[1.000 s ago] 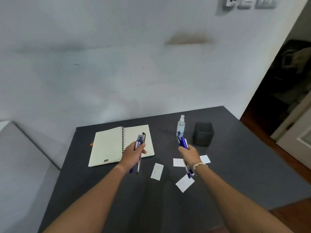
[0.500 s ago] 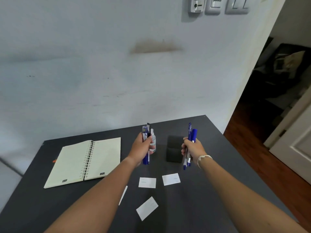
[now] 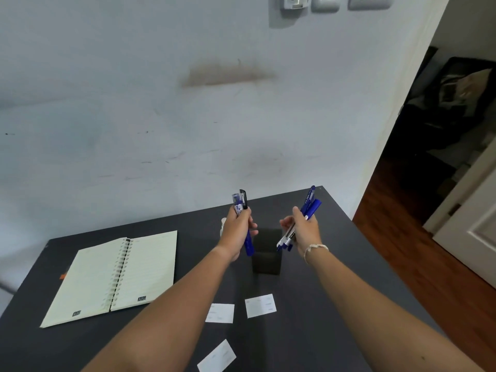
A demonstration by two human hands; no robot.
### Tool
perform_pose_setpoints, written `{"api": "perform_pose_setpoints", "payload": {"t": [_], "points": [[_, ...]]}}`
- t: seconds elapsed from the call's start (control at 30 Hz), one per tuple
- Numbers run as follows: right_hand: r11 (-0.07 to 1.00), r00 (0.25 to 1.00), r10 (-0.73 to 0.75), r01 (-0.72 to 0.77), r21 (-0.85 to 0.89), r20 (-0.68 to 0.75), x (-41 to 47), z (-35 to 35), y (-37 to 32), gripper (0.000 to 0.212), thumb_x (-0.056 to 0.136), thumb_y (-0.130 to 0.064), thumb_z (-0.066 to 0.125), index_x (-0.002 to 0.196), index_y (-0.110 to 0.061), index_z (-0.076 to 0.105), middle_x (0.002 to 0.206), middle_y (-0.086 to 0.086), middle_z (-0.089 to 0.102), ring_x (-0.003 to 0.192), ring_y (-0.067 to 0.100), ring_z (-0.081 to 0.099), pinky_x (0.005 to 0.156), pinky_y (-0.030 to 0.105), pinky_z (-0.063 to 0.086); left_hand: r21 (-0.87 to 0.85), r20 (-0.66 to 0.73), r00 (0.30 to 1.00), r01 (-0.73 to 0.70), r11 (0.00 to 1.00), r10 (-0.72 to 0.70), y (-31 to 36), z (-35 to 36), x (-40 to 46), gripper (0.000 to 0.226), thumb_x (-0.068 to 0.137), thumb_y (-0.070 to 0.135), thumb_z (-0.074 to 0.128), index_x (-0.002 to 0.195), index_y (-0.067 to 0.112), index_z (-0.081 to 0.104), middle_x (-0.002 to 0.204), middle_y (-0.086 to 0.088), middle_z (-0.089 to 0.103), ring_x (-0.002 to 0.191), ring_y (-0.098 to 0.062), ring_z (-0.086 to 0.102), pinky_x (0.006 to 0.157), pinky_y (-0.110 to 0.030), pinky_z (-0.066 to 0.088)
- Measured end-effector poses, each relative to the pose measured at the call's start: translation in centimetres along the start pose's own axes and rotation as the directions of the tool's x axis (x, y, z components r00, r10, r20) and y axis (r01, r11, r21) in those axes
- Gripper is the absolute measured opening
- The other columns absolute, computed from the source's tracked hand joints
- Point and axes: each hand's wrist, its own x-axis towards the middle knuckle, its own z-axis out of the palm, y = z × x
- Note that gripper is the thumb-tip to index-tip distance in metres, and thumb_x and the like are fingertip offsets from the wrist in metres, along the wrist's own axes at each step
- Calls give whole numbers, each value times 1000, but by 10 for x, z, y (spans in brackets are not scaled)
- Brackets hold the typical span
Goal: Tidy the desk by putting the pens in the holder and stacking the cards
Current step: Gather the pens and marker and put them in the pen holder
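Observation:
A black square pen holder stands on the dark desk between my two hands. My left hand grips a bunch of blue and black pens upright, just left of and above the holder. My right hand grips several blue pens tilted, their lower ends hanging over the holder's right rim. Three white cards lie flat in front: one beside another, a third nearer me.
An open spiral notebook lies at the left of the desk. A small clear bottle peeks out behind my left hand. The desk's right edge drops to a wooden floor, with a doorway beyond.
Both hands have lifted the pens and brought them in on either side of the holder. My view has shifted right and closer, so the notebook sits further left.

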Motion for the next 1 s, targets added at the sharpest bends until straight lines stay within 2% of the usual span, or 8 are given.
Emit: {"api": "perform_pose_setpoints", "payload": {"t": [0.2, 0.3, 0.4, 0.5, 0.6, 0.7, 0.83, 1.0], "points": [[998, 998, -55, 54, -18, -36, 22, 16, 6, 21, 94, -30, 46, 106, -13, 50, 75, 0, 68, 75, 14, 66, 67, 29, 50, -20, -3, 1000, -27, 999, 27, -7, 16, 24, 10, 95, 18, 46, 87, 21, 52, 77, -1, 56, 74, -13, 58, 82, -33, 51], [997, 997, -62, 60, -49, -49, 29, 23, 18, 24, 95, -30, 46, 110, -13, 51, 84, 1, 69, 83, 14, 66, 77, 34, 50, -54, -33, 999, -31, 998, 29, -17, 18, 34, 10, 94, 16, 48, 90, 24, 54, 79, 1, 59, 79, -13, 60, 84, -30, 52], [997, 996, -62, 60, -40, -61, 34, 27, 29, 18, 94, -27, 48, 106, -14, 52, 86, 1, 68, 87, 16, 65, 82, 34, 49, -80, -59, 998, -29, 996, 24, -27, 20, 42, 12, 93, 16, 50, 91, 26, 55, 78, 2, 60, 81, -13, 61, 83, -28, 52], [997, 995, -83, 83, 3, -62, 34, 29, 37, 2, 91, -21, 53, 93, -22, 53, 82, -1, 67, 80, 11, 65, 71, 24, 48, -99, -91, 996, -16, 995, 7, -37, 23, 47, 14, 91, 12, 50, 89, 25, 56, 76, 1, 61, 80, -15, 62, 86, -32, 52], [994, 992, -110, 111, 2, -63, 31, 30, 43, 7, 89, -20, 57, 87, -26, 54, 80, -5, 67, 71, 8, 63, 57, 15, 49, -98, -114, 994, -5, 995, -6, -45, 27, 46, 16, 88, 8, 51, 86, 23, 56, 74, 1, 61, 77, -15, 61, 83, -29, 52], [991, 989, -134, 133, -20, -61, 29, 32, 45, 10, 86, -17, 60, 82, -25, 56, 80, -3, 66, 69, 10, 60, 52, 11, 47, -75, -141, 990, 0, 997, -11, -52, 29, 46, 16, 87, 9, 53, 83, 24, 57, 72, 2, 62, 71, -8, 62, 74, -22, 49], [987, 985, -160, 159, -19, -64, 28, 34, 45, 16, 83, -10, 63, 74, -21, 56, 77, 6, 62, 73, 16, 59, 63, 20, 49, -57, -150, 989, -11, 998, 2, -55, 30, 48, 11, 85, 12, 55, 83, 23, 58, 71, 5, 63, 67, -1, 63, 70, -18, 46], [979, 979, -197, 195, -56, -45, 27, 34, 44, 16, 83, -11, 62, 70, -16, 54, 77, 11, 60, 72, 18, 58, 72, 29, 52, -88, -179, 984, -38, 995, 21, -57, 31, 49, 14, 84, 15, 57, 74, 24, 59, 64, 8, 63, 70, -8, 63, 75, -25, 49]]}}
